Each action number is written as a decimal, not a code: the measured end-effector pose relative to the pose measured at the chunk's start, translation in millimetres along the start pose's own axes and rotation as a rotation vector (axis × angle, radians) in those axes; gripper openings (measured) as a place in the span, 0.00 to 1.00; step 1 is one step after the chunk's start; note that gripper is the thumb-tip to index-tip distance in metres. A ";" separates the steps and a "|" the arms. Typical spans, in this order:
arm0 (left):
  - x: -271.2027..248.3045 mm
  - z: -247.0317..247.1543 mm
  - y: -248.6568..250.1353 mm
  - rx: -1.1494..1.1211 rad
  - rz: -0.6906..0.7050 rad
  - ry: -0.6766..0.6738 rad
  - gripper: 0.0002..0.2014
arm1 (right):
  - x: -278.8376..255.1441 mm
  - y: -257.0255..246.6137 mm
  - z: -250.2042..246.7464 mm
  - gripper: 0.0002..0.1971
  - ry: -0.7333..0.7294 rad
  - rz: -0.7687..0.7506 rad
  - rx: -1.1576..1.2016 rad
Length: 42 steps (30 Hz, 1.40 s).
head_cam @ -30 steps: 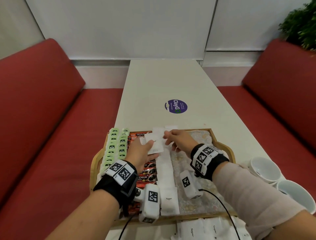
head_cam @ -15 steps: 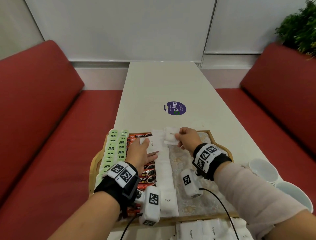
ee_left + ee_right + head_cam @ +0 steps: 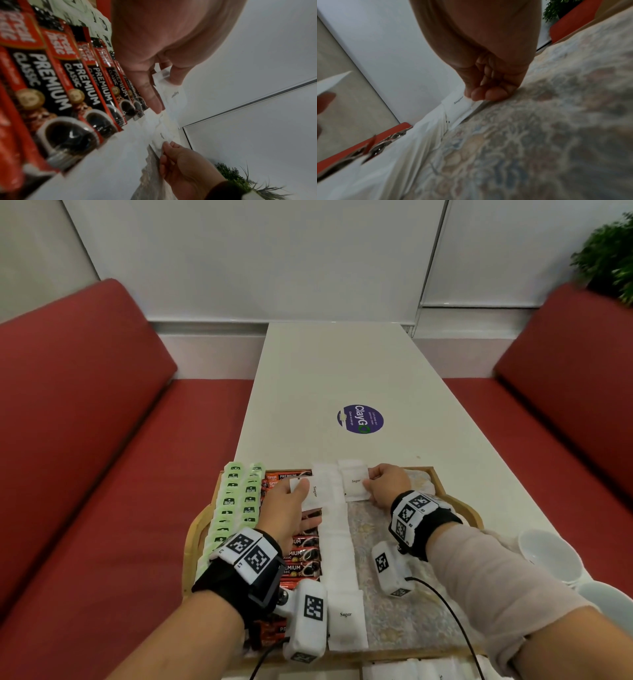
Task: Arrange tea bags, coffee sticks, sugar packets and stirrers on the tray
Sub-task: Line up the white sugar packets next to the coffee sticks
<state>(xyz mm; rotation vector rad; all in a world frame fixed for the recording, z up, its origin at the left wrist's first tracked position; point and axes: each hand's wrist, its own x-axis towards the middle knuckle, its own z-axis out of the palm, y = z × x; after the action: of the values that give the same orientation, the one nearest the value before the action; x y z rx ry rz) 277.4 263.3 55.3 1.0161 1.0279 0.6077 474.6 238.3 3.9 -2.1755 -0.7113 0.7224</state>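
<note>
- Right hand (image 3: 387, 486) pinches a white sugar packet (image 3: 356, 485) by its right edge between thumb and curled fingers, at the far end of the wooden tray (image 3: 460, 501); the packet lies low over the tray's patterned liner (image 3: 383, 542), just right of the white column.
- Left hand (image 3: 291, 505) holds a second sugar packet (image 3: 313, 491) under its thumb, above the far end of the coffee sticks (image 3: 303, 556); its fingers reach beneath the packet.
- A column of sugar packets (image 3: 337, 546) runs down the middle of the tray, overlapping, with the nearest one (image 3: 346, 621) showing its "Sugar" print.
- Red and black coffee sticks marked "PREMIUM CLASSIC" lie side by side left of that column; the left wrist and its camera mount cover several of them.
- Two rows of pale green tea bags (image 3: 238, 501) fill the tray's left edge.
- More white packets (image 3: 411, 671) lie on the table (image 3: 342, 371) at the tray's near rim.
- White cups (image 3: 548, 553) sit on the table to the right of the tray, partly behind the right forearm.
- A round purple sticker (image 3: 360, 419) lies on the table beyond the tray.
- Red bench seats (image 3: 85, 440) flank the table, and a green plant (image 3: 606, 258) stands at the far right.
</note>
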 end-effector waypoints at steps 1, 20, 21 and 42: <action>0.0 -0.2 0.3 0.001 0.003 0.000 0.08 | 1.1 -0.6 1.5 0.12 0.003 0.001 -0.001; -7.9 4.3 2.0 0.027 0.012 0.065 0.06 | -60.5 -31.2 -9.5 0.15 -0.320 -0.238 0.144; -8.9 6.0 2.4 0.032 0.016 0.073 0.06 | -66.2 -33.0 -10.3 0.15 -0.372 -0.252 0.150; -9.9 5.3 -1.5 0.074 0.025 0.062 0.09 | -43.5 -4.7 -22.2 0.05 -0.046 0.056 0.183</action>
<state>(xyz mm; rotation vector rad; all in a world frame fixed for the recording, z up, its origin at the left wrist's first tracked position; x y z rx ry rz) 278.0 252.5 58.8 1.0823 1.1001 0.6285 458.3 201.7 32.3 -2.0244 -0.5862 0.8356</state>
